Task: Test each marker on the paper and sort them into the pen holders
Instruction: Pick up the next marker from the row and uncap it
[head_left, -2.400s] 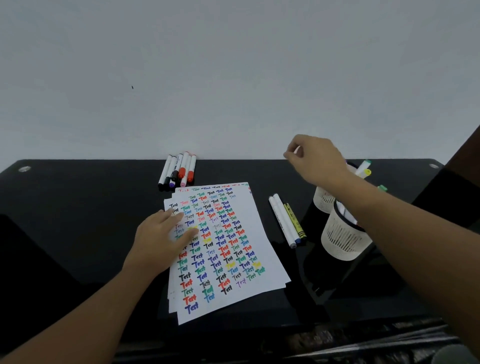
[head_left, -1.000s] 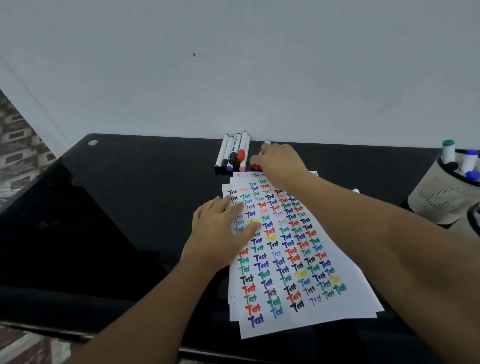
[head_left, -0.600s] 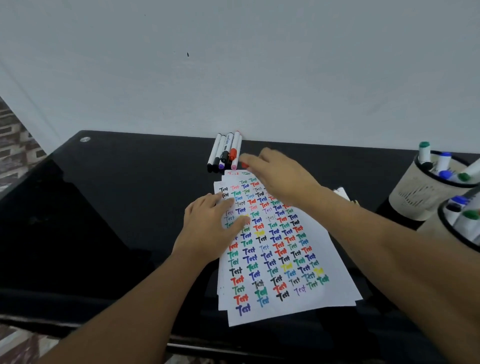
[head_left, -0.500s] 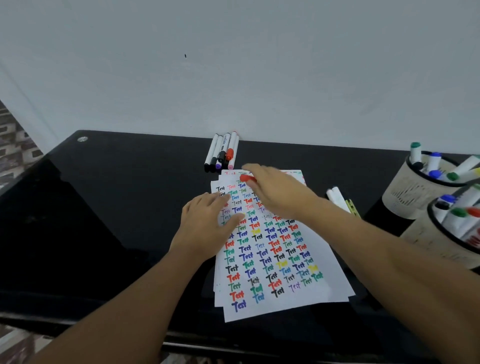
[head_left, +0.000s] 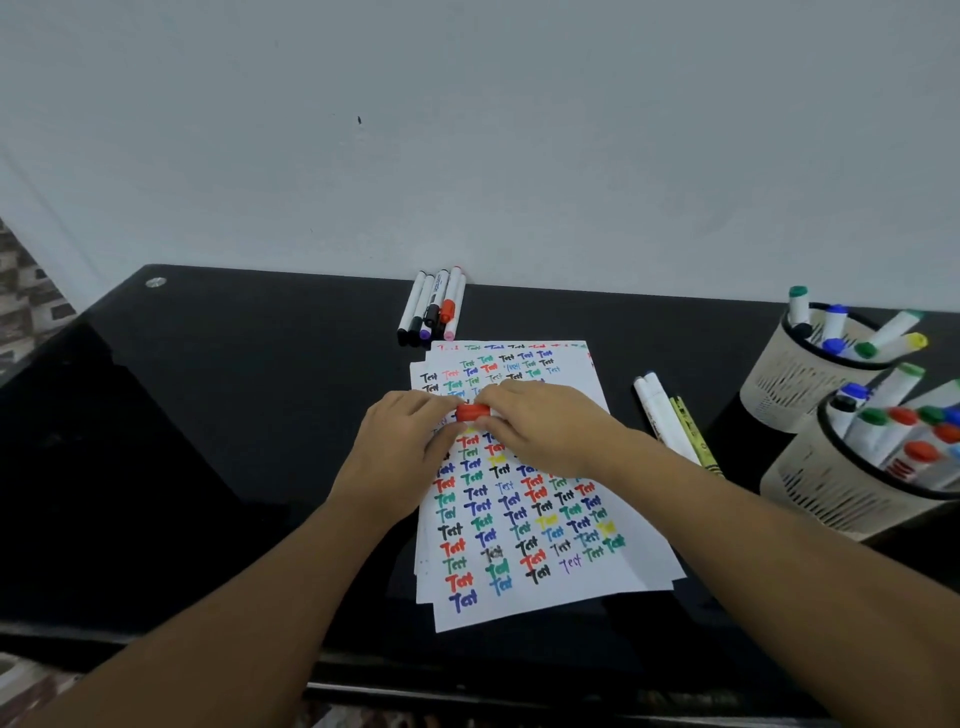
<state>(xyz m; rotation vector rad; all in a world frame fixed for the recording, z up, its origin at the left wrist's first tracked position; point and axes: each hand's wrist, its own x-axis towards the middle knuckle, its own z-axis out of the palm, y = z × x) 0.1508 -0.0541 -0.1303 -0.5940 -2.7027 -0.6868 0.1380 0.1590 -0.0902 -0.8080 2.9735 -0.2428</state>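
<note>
A stack of white paper (head_left: 524, 587) covered in coloured "Test" words lies on the black table (head_left: 208, 441). Above its upper part both hands meet on a red-capped marker (head_left: 472, 412). My right hand (head_left: 540, 426) grips the marker's body, which is hidden in the fist. My left hand (head_left: 405, 441) pinches the red cap end. Several markers (head_left: 434, 306) lie in a row against the wall behind the paper. Two beige mesh pen holders stand at the right, the far one (head_left: 795, 379) and the near one (head_left: 836, 493), both with markers in them.
Three pens (head_left: 670, 415), two white and one yellow-green, lie right of the paper. The white wall runs along the table's far edge. The table's near edge (head_left: 467, 691) is just below my forearms. A patterned floor shows at far left.
My right hand took a red-capped marker from the row by the wall and brought it back over the paper. My left hand lifted off the sheet and closed on the cap end.
</note>
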